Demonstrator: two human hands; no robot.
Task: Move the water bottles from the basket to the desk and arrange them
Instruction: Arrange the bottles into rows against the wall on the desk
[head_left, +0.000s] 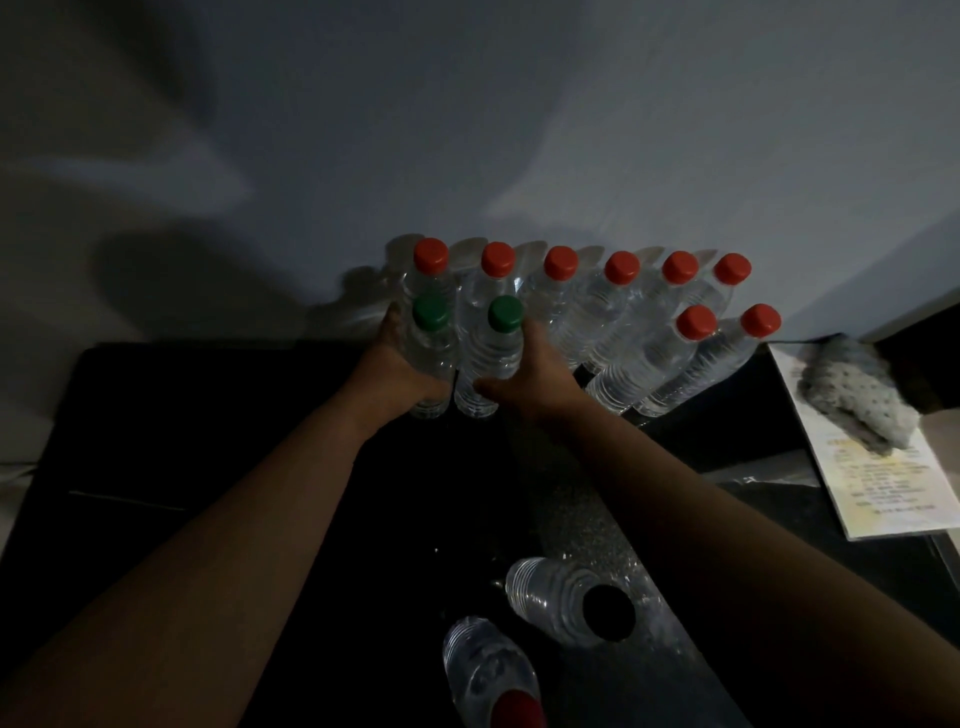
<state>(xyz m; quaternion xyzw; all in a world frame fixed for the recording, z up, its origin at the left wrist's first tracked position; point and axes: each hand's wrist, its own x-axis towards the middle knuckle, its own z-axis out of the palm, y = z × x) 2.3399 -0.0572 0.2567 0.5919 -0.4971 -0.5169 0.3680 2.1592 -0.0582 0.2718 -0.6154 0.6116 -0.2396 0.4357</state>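
Placement step: left hand (400, 371) grips green-capped bottle (431, 358); right hand (530, 376) grips second green-capped bottle (491, 358), fronting red-capped row (621, 291). Next, likely: set flush, release.

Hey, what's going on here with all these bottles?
A person is lining up water bottles on a dark desk against the wall. The left hand grips the left green-capped bottle and the right hand grips the right green-capped bottle, both upright in front of a back row of six red-capped bottles. Two more red-capped bottles stand in a second row at the right. A black-capped bottle and a near red-capped bottle wait close to the person.
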